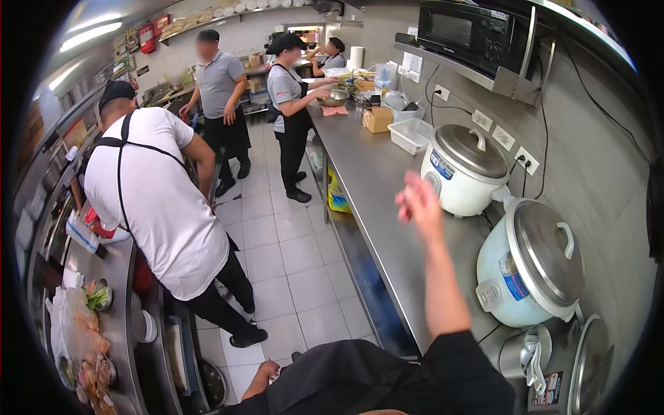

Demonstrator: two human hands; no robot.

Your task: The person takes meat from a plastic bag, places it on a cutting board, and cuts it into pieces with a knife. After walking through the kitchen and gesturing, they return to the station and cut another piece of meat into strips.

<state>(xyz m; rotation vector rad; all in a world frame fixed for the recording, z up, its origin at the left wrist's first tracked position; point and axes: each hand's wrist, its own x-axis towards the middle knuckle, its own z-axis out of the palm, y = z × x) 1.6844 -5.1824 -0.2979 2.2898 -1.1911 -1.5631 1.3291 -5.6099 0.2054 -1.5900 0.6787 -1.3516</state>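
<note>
My right hand (418, 204) is raised over the steel counter (387, 200), in front of the white rice cooker (467, 169) with a steel lid. Its fingers are blurred and look partly curled; whether they hold anything is too unclear to tell. Low in the view, my left hand (270, 373) hangs beside my dark apron, with something small and pale at its fingers that I cannot make out. A second, larger rice cooker (529, 263) stands closer on the right, its lid on.
A co-worker in a white shirt (159, 187) bends over the left counter. Two people (221, 90) (287, 104) stand farther back, another beyond. On the counter are a clear tub (410, 135), a brown box (377, 120) and a metal bowl (333, 97). A microwave (463, 34) hangs above.
</note>
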